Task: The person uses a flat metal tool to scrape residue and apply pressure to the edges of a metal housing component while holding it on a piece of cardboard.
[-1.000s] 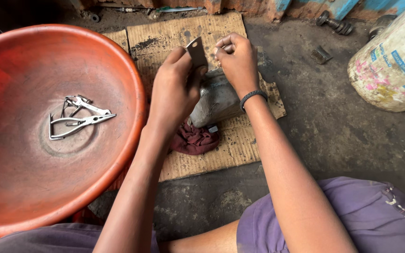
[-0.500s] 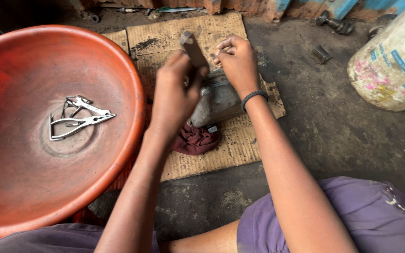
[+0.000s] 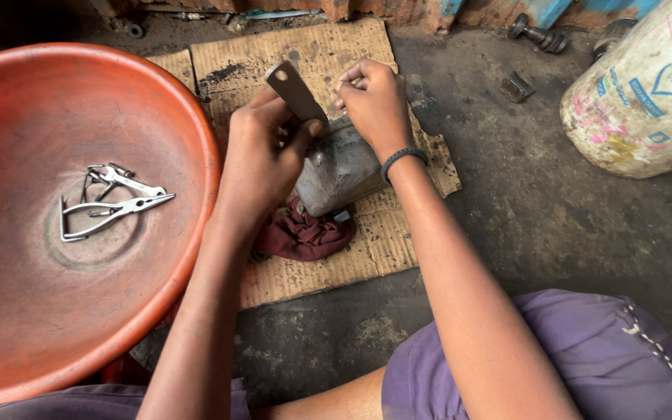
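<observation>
**Flat metal bar held over a grey block**

The left hand (image 3: 262,159) is closed around a flat metal bar (image 3: 295,91), thumb on its near side, the bar's upper end rising tilted above the knuckles with a small hole near its tip. Just right of it, the right hand (image 3: 375,101) is pinched narrow, fingertips (image 3: 345,84) pressed together beside the bar; whether they hold anything small I cannot tell. A dark band (image 3: 402,158) sits on that wrist.

Under both hands lies a grey block (image 3: 340,167), touching the left thumb and the heel of the right hand. Below the left hand, against the block's near edge, is a crumpled maroon rag (image 3: 301,237). Block and rag rest on a cardboard sheet (image 3: 375,245) spread on the dark floor (image 3: 523,202).

Left of the left arm stands a wide orange basin (image 3: 173,109), with metal pliers-like tools (image 3: 110,206) in its hollow, well apart from the hands. Far right of the right hand is a pale tub (image 3: 647,93) on its side; beyond it, near the wall, a bolt (image 3: 534,33) and a small metal piece (image 3: 516,85) on the floor
</observation>
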